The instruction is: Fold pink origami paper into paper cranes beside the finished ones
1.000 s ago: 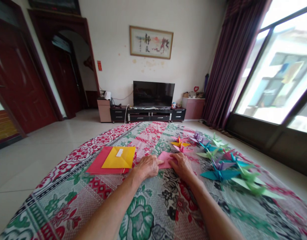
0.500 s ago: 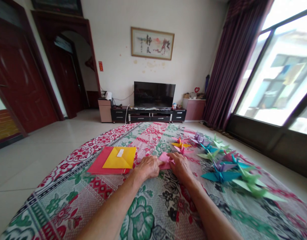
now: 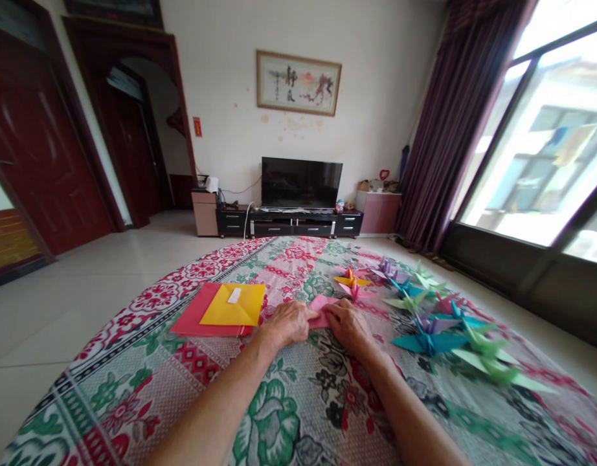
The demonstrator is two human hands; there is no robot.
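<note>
A small piece of pink origami paper lies on the patterned tablecloth, partly covered by both hands. My left hand has its fingers curled and presses the paper's left side with the fingertips. From the right, my right hand grips the paper's other side, thumb and fingers bent together on it. Just beyond the hands sit a yellow paper crane and a pink paper crane. The paper's folds are mostly hidden under the fingers.
Left of my hands, a yellow paper packet with a white label rests on red paper sheets. Several folded cranes, among them a blue one and a green one, spread over the table's right side. Behind stands a television.
My right hand's fingers have drawn in closer together on the pink paper, slightly to the right. My left hand stays nearly in place. The camera view has shifted a little.
</note>
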